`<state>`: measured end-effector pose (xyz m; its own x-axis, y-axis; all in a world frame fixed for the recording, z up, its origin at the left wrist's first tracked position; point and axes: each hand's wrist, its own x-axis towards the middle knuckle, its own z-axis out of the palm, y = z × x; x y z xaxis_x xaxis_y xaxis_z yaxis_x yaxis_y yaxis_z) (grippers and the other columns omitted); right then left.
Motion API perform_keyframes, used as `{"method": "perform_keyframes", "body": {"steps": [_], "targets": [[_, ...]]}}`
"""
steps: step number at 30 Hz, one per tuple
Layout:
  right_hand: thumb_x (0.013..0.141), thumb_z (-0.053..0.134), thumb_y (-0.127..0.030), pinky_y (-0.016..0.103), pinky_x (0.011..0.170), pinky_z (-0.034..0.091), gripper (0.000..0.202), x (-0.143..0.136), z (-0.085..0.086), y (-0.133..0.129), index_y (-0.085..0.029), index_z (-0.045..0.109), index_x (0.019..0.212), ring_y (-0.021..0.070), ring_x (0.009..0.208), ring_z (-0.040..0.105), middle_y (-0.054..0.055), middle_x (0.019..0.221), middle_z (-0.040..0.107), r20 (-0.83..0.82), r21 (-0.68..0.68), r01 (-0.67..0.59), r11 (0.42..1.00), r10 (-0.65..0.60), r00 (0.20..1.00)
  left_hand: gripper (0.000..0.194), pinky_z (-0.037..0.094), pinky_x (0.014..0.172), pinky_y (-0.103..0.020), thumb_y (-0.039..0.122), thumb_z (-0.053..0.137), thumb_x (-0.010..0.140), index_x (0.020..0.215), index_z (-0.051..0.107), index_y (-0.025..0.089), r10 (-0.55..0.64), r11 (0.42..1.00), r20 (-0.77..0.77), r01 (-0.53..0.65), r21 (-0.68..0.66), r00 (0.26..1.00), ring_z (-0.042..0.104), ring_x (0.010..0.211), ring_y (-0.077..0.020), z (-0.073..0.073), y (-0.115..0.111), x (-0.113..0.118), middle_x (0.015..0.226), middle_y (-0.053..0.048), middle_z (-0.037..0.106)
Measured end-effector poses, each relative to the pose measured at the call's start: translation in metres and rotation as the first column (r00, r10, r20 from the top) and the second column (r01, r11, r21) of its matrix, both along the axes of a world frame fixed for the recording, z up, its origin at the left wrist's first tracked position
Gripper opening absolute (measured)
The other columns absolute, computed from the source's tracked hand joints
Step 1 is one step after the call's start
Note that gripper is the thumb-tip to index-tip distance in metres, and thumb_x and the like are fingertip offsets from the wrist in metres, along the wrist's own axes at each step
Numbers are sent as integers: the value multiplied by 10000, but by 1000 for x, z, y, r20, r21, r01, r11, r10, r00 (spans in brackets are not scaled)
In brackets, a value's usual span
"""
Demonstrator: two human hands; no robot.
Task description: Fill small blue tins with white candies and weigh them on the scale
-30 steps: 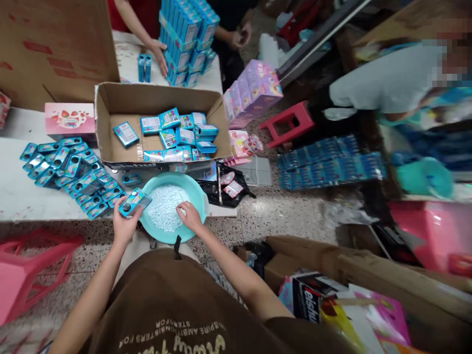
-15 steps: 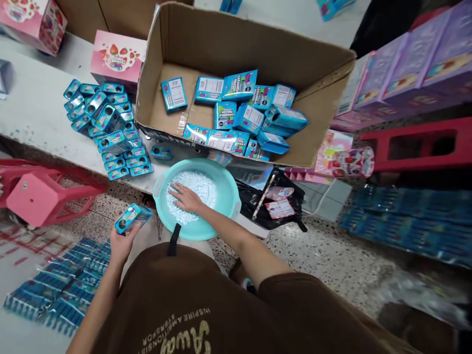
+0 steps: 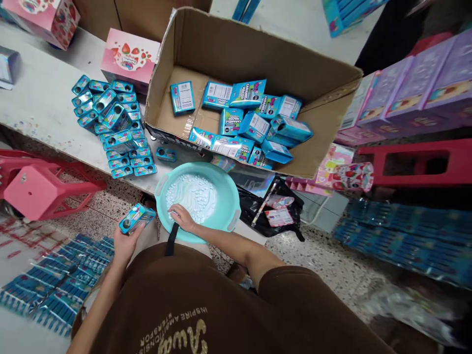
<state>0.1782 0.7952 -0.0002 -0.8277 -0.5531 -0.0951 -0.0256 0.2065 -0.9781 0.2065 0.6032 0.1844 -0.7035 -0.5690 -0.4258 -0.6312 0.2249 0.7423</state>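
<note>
Right hand fingertips hidden among blurred white pieces.

Teal basin, white pellets, blue boxes, pink strawberry-print box, possibly holographic sheet.

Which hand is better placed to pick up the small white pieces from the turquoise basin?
The right hand, probably. It already rests on the white pieces inside the turquoise basin. The left hand is outside the basin and holds a blue box.
</note>
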Motion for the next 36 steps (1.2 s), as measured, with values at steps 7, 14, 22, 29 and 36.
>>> {"method": "perform_keyframes", "body": {"steps": [7, 14, 22, 29, 36], "targets": [[718, 616, -478, 292, 824, 442, 285, 7, 5, -3, -198, 638, 765, 146, 799, 578, -15, 806, 626, 409, 12, 150, 989, -141, 902, 433, 513, 865, -398, 378, 787, 575, 909, 619, 160, 2, 1000, 7, -2, 13, 1000, 653, 839, -205, 4, 1, 0, 915, -61, 686], [642, 640, -545, 192, 523, 398, 389, -13, 11, -9, -177, 558, 544, 91, 526, 487, -56, 519, 536, 756, 9, 414, 910, -277, 593, 471, 515, 865, -378, 388, 770, 602, 982, 605, 165, -57, 998, -50, 57, 6, 997, 655, 865, -206, 6, 6, -2, 943, -64, 685], [788, 550, -421, 166, 333, 241, 266, -48, 60, 17, -204, 444, 675, 57, 353, 374, -63, 522, 499, 994, -75, 846, 527, -27, 105, 403, 513, 844, -344, 345, 723, 683, 1030, 598, 181, -376, 926, -192, 373, -53, 907, 647, 896, -192, 2, 27, -25, 992, -62, 675], [891, 438, -342, 138, 337, 280, 213, -66, 152, 49, -214, 473, 725, 57, 413, 427, -33, 614, 551, 971, -225, 972, 61, 98, 219, 383, 432, 963, -385, 140, 588, 734, 1104, 612, 232, -753, 658, -244, 688, -308, 611, 568, 1068, -217, -6, 61, -64, 1125, -45, 649], [911, 410, -360, 140, 334, 278, 281, -67, 198, 51, -198, 481, 692, 47, 396, 425, -41, 574, 541, 968, -170, 971, -171, -215, 132, 585, 400, 954, -394, 12, 502, 638, 1178, 582, 220, -874, 486, -227, 762, -427, 430, 522, 1056, -237, -16, 105, -79, 1145, -44, 641]]}}
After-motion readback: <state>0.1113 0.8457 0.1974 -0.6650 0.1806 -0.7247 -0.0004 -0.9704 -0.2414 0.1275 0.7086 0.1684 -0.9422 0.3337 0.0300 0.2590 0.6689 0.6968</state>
